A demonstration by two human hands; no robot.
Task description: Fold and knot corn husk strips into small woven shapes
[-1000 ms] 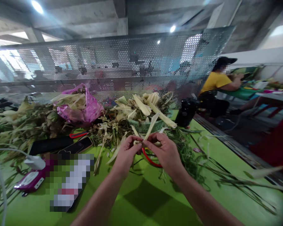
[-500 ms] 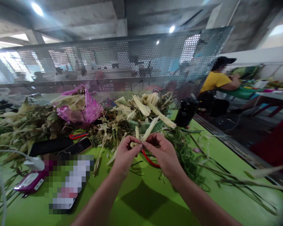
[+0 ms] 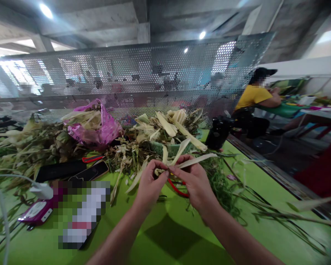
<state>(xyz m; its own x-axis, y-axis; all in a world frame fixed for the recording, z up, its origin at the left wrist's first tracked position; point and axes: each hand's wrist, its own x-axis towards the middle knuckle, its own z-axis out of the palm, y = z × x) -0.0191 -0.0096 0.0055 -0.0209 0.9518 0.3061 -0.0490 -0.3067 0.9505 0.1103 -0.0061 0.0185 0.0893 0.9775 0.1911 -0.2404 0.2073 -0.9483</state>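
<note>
My left hand [image 3: 150, 184] and my right hand [image 3: 194, 180] meet above the green table [image 3: 165, 235], both pinched on a bundle of pale leaf strips [image 3: 179, 152]. The strips fan upward and to the right from my fingertips. A red-handled tool [image 3: 178, 188] lies on the table just under my right hand. Behind the hands a teal basket [image 3: 172, 148] stands heaped with pale husk-like leaves [image 3: 168, 125].
A pink plastic bag [image 3: 99, 127] of leaves and a heap of green stalks [image 3: 24, 141] fill the left. Two phones [image 3: 71, 170], a purple gadget [image 3: 37, 212] and a white charger [image 3: 41, 190] lie front left. A perforated metal screen [image 3: 127, 77] stands behind. A person in yellow [image 3: 252, 97] sits at right.
One leaf strip has swung out to the right and now lies nearly level over my right hand. Both hands stay pinched together, shifted slightly lower and to the right.
</note>
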